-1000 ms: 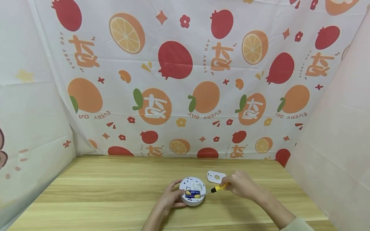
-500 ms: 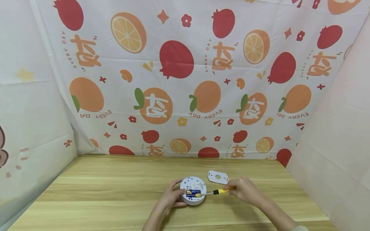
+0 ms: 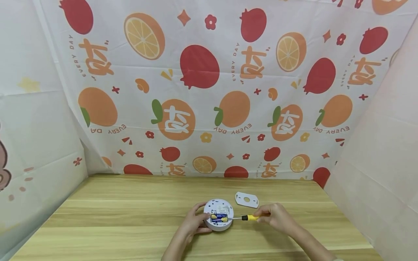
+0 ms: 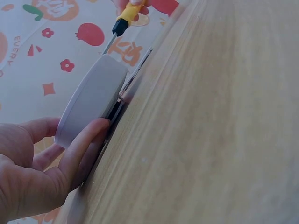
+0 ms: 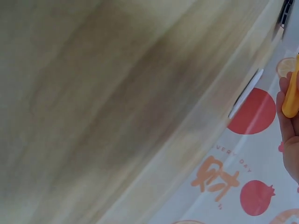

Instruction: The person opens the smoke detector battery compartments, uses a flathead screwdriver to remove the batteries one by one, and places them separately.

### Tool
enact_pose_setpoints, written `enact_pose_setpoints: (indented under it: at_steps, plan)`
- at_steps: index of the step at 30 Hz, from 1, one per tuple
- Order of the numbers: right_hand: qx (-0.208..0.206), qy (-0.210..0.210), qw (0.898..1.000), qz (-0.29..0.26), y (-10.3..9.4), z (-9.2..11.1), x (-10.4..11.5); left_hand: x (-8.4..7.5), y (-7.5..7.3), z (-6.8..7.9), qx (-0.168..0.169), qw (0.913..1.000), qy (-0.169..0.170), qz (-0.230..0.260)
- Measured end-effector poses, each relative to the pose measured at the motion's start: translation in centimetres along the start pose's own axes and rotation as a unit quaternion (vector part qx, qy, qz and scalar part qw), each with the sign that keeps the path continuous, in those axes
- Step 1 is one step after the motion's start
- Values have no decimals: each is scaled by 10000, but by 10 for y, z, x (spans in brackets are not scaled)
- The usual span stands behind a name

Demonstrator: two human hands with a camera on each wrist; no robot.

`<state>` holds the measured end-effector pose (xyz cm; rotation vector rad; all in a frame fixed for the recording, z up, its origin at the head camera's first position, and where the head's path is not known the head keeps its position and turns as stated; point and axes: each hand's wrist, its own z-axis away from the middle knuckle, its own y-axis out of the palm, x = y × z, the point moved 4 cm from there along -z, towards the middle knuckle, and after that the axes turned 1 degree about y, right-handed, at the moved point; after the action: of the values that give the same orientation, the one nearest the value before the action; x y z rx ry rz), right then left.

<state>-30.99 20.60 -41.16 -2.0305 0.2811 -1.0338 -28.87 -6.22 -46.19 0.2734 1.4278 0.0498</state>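
Note:
My left hand grips a round white smoke detector by its left side, thumb on the top face and fingers along the side. Its back faces up, showing two blue and yellow batteries side by side. In the left wrist view the detector appears side-on, its lower edge close over the table. My right hand holds a screwdriver by its yellow handle with black collar. The metal shaft points left and its tip meets the batteries' right end. The right wrist view catches only the handle.
A flat white mounting plate with a round central hole lies behind the screwdriver, just right of the detector. Wood-grain table spreads around the hands. A fruit-patterned cloth hangs behind it, with pale cloth at both sides.
The screwdriver has gone from slanting to nearly level in the head view, as my right hand shifted right and lower. The mounting plate now shows whole. My left hand keeps its grip.

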Motion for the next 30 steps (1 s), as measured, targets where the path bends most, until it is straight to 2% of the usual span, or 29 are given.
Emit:
enact_pose_setpoints:
  at_steps: [4, 8, 12, 15, 18, 23, 30]
  plan:
    - [81, 445, 9980, -434, 2, 1, -4, -1, 0, 0, 20, 10000, 36, -18]
    - [113, 748, 9953, -605, 1, 2, -2, -3, 1, 2, 86, 9999, 76, 31]
    - [136, 790, 9952, -559, -6, 3, 16, -3, 1, 3, 93, 9999, 98, 84]
    - [91, 761, 9956, -548, -7, 3, 14, -4, 2, 4, 59, 9999, 102, 59]
    - [28, 733, 9956, -583, -5, 4, -1, -3, 3, 5, 16, 10000, 82, 42]
    - [1, 708, 9964, -460, -6, 4, 1, -4, 4, 6, -28, 9999, 41, -100]
    - [13, 771, 9962, -394, -8, 3, 1, -11, 4, 10, -50, 9980, 17, -622]
